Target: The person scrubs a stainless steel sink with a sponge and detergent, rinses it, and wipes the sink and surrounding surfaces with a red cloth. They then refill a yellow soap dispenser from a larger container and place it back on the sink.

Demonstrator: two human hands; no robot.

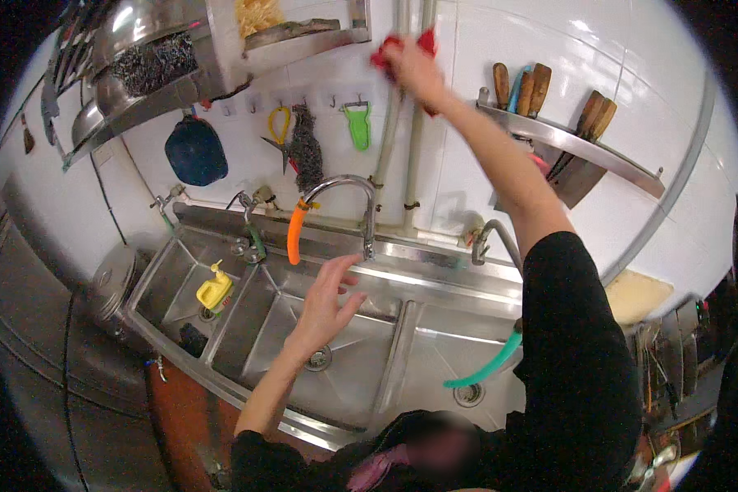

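Observation:
High up against the white tiled wall, my right hand [414,67] grips a red cloth [427,42] beside two vertical pipes [418,154]; hand and cloth are slightly blurred. My left hand [326,301] hovers over the middle basin [344,387] of a stainless steel sink, its fingers apart and nothing in it. Just beyond its fingertips stands a curved steel faucet [369,209] with an orange hose [296,230] on its spout. In the left basin lies a yellow bottle [214,292] with a pump top.
A steel knife rack [572,144] with wooden-handled knives is on the wall at right. Scissors [278,126], a green peeler [359,126] and steel wool hang from hooks. A steel shelf [313,40] juts out at upper left. A green hose [486,369] hangs over the right basin.

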